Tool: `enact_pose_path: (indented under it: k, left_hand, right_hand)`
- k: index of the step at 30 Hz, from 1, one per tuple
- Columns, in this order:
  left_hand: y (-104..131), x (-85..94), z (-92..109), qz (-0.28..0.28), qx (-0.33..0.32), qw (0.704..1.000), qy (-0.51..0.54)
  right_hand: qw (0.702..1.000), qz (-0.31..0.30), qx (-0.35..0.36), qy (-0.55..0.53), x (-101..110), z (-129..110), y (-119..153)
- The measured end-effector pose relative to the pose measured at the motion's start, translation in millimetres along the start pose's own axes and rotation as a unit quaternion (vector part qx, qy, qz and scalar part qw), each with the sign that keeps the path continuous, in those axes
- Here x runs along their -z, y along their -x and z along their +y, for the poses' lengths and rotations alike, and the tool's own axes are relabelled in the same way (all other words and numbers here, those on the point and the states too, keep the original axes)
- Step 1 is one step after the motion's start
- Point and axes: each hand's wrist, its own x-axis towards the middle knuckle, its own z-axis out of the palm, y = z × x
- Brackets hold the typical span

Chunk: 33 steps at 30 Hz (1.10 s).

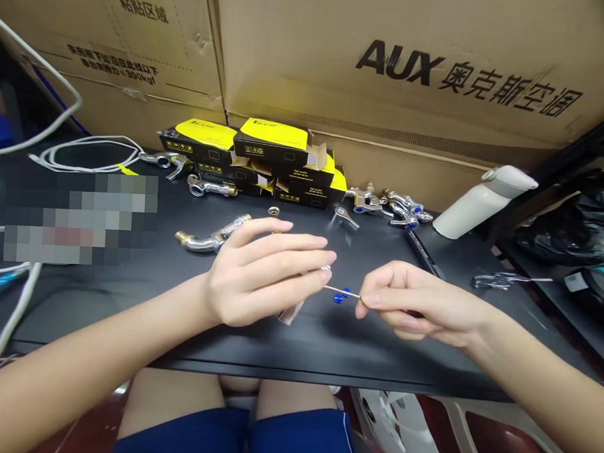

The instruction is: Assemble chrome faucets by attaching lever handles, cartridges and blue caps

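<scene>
My right hand (403, 299) pinches one end of a thin metal rod (343, 292) over the black table (367, 349). The rod's other end reaches the fingertips of my left hand (270, 272), whose fingers are stretched out and slightly bent. Whatever lies under my left palm is mostly hidden; a shiny metal piece (291, 311) shows below it. Two small blue caps (338, 298) lie on the table behind the rod. Behind my left hand rests a chrome valve (206, 242) with a brass end.
Yellow and black boxes (270, 143) are stacked at the back. Chrome valves (405, 210), a loose handle (346, 217) and a ring nut (273, 211) lie in front. To the right are a white bottle (483, 202), a black pen (425, 254) and a plastic packet (500, 281). White cables (85, 153) lie left.
</scene>
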Motion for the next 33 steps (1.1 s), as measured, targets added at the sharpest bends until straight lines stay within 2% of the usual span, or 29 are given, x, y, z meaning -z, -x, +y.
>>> enact_pose_path:
  k: [3,5,7,9,12,16,19,24,27,28,30,33]
  left_hand:
    - [-1,0.6,2,0.018,0.086,0.995,0.041]
    - [-2,1.6,4,0.018,0.112,0.992,0.059]
    - [-4,1.9,5,0.008,0.118,0.991,0.065]
    - [-5,0.7,6,0.012,0.118,0.990,0.075]
    - [-4,-2.5,6,0.025,0.119,0.987,0.102]
    - [-2,-3.6,7,0.019,0.135,0.983,0.122]
    - [-3,-2.9,9,0.012,0.122,0.985,0.123]
    - [-7,-4.5,13,-0.005,0.107,0.989,0.103]
    - [-8,-5.3,14,-0.015,0.112,0.987,0.111]
    - [-7,-5.5,14,-0.018,0.112,0.987,0.110]
    - [-2,-6.4,14,-0.034,0.104,0.989,0.102]
    - [9,-9.6,13,-0.073,0.093,0.988,0.100]
  right_hand:
    - [0.999,0.005,0.035,0.040,16,-7,3]
    - [0.994,0.059,0.076,0.049,28,-9,0]
    - [0.977,0.149,0.121,0.094,39,-8,-8]
    - [0.941,0.234,0.160,0.187,46,-2,-19]
    - [0.862,0.309,0.213,0.340,53,12,-38]
    - [0.774,0.341,0.258,0.468,56,30,-51]
    - [0.733,0.343,0.262,0.525,61,39,-52]
    - [0.721,0.328,0.259,0.553,66,46,-52]
    - [0.697,0.338,0.308,0.552,58,44,-48]
    - [0.698,0.331,0.330,0.542,54,43,-46]
    - [0.730,0.280,0.351,0.515,44,41,-40]
    - [0.798,0.166,0.307,0.491,33,40,-33]
